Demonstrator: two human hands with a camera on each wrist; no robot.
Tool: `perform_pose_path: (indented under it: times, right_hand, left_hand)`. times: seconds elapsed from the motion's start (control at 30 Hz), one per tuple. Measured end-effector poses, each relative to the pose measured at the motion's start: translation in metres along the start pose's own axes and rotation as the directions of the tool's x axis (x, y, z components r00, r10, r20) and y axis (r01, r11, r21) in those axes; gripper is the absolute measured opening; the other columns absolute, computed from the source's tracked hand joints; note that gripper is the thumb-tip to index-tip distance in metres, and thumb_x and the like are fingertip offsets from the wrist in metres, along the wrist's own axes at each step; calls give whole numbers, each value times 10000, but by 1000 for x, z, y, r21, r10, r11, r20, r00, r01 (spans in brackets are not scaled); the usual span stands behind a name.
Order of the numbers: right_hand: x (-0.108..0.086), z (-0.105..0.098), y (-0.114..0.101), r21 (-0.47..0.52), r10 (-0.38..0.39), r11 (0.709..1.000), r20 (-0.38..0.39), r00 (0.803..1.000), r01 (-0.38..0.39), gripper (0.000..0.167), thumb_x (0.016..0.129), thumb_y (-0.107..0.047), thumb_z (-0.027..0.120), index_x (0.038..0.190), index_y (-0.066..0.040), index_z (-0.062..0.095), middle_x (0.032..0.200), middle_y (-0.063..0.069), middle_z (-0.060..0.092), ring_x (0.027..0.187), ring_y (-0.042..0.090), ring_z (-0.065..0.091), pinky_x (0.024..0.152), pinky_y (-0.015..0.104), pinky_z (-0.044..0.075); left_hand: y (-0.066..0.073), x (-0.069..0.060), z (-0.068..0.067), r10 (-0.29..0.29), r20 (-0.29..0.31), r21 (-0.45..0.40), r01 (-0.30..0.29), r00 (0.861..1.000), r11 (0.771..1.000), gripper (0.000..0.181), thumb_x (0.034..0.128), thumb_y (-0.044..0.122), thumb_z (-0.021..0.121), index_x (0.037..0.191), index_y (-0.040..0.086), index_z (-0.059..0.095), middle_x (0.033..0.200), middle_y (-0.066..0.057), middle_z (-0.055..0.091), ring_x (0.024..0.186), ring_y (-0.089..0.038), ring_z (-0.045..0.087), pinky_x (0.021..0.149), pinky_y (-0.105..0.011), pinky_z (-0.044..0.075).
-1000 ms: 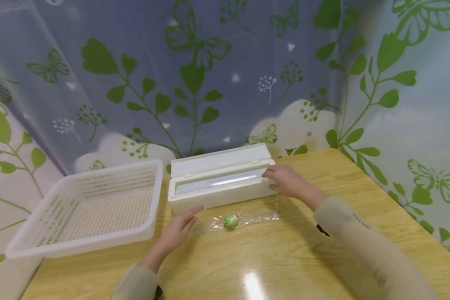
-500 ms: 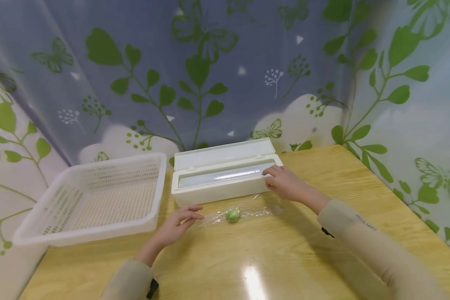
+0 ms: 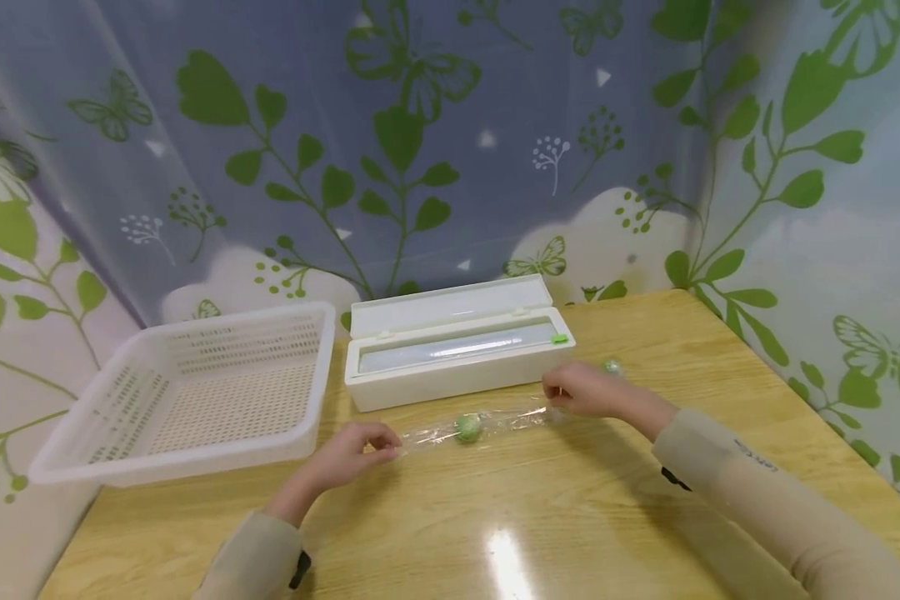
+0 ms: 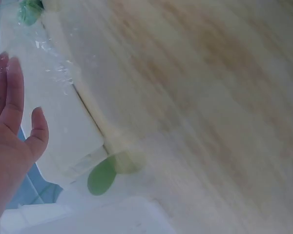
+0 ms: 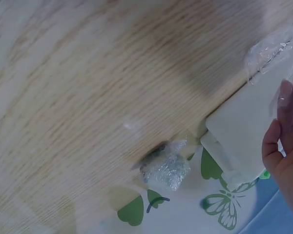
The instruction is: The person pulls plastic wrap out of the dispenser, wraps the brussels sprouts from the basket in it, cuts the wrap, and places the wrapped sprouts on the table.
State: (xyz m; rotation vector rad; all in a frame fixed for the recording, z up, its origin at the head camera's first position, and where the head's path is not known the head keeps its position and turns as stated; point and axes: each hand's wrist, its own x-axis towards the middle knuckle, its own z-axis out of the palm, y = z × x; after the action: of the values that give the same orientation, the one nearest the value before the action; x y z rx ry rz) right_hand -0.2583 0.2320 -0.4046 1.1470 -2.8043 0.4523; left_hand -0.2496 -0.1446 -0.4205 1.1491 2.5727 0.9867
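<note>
A strip of clear cling film (image 3: 512, 419) stretches across the table in the head view, with a small round green thing, leafy-looking like a tiny cabbage (image 3: 467, 427), at its middle. My left hand (image 3: 345, 456) pinches the film's left end. At the other end, my right hand (image 3: 588, 389) holds the film between thumb and fingers. Behind the strip stands a long white cling film dispenser (image 3: 450, 383), lid raised, a roll (image 3: 457, 350) inside and a green slide cutter (image 3: 560, 338) at its right end. The left wrist view shows the dispenser (image 4: 63, 126) beyond my fingers.
A white perforated basket (image 3: 187, 471) stands left of the dispenser. Right of the dispenser, partly behind my right hand, lies another film-wrapped greenish ball (image 3: 612, 367), clearer in the right wrist view as a crumpled wrapped bundle (image 5: 166, 168). Patterned cloth walls (image 3: 450, 150) border the table.
My right hand has left the dispenser's cutter end and come down to the film's right end, uncovering the green cutter. My left hand's fingers have closed on the film's left end.
</note>
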Motion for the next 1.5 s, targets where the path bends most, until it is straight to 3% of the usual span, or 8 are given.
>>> perform_pose_path:
  times: [0.17, 0.37, 0.63, 0.77, 1.0, 1.1, 1.27, 1.5]
  right_hand:
    - [4, 4, 2, 26, 85, 996, 53, 995, -86, 88, 765, -20, 644, 791, -56, 568, 717, -13, 534, 648, 118, 497, 570, 262, 433]
    - [8, 8, 5, 25, 124, 992, 104, 987, -127, 285, 741, -46, 684, 985, 63, 585, 693, 19, 518, 602, 113, 453, 543, 260, 403]
    - [15, 16, 7, -8, 104, 994, 189, 976, -105, 102, 741, -109, 701, 811, -45, 663, 680, -50, 575, 574, 52, 417, 560, 221, 407]
    - [15, 17, 4, -23, 109, 994, 178, 978, -107, 58, 725, -84, 700, 738, -94, 644, 672, -61, 563, 586, 56, 444, 562, 228, 413]
    - [12, 22, 5, -106, 101, 990, 109, 989, -90, 163, 710, -138, 723, 646, -130, 574, 653, -50, 429, 595, 103, 417, 541, 249, 373]
    - [9, 22, 5, -42, 69, 997, 100, 993, -65, 174, 768, -66, 655, 654, -103, 528, 622, -46, 439, 559, 87, 401, 514, 238, 363]
    - [-3, 20, 7, 123, 80, 988, 76, 994, -89, 161, 847, -44, 566, 723, -103, 481, 618, -65, 436, 547, 54, 374, 491, 218, 343]
    - [-25, 15, 4, 289, 49, 956, -16, 999, -42, 188, 805, 25, 598, 865, -49, 437, 597, -67, 502, 525, 22, 422, 473, 212, 374]
  left_hand:
    - [-1, 1, -1, -31, 41, 0, 31, 999, 1000, 119, 876, 214, 553, 831, 104, 556, 780, 71, 562, 776, -103, 553, 705, -294, 457]
    - [-2, 0, -2, -99, 40, 34, 97, 994, 995, 158, 885, 147, 533, 738, 89, 538, 680, 32, 540, 621, -81, 496, 572, -253, 435]
    - [1, 9, 9, -294, -27, 319, 287, 956, 903, 339, 769, 191, 680, 541, 106, 444, 580, 26, 394, 505, -88, 328, 463, -231, 287]
    - [7, 13, 14, -339, -45, 372, 331, 940, 867, 291, 714, 213, 730, 644, 78, 482, 670, -8, 434, 572, -131, 398, 509, -275, 357]
    - [4, 17, 17, -334, -32, 363, 322, 942, 874, 159, 749, 125, 680, 735, 71, 531, 672, 1, 488, 603, -139, 451, 539, -296, 403]
    - [2, 15, 17, -356, -55, 291, 356, 933, 888, 175, 790, 101, 634, 688, 87, 493, 634, 9, 450, 573, -126, 407, 506, -272, 353]
    - [6, 12, 10, -430, -133, -26, 431, 893, 902, 133, 834, 52, 587, 723, 34, 516, 642, -27, 522, 591, -147, 499, 527, -266, 413]
    - [13, 22, -1, -462, -202, -319, 388, 863, 865, 72, 881, 31, 510, 837, -25, 503, 737, -85, 534, 694, -190, 519, 581, -307, 469]
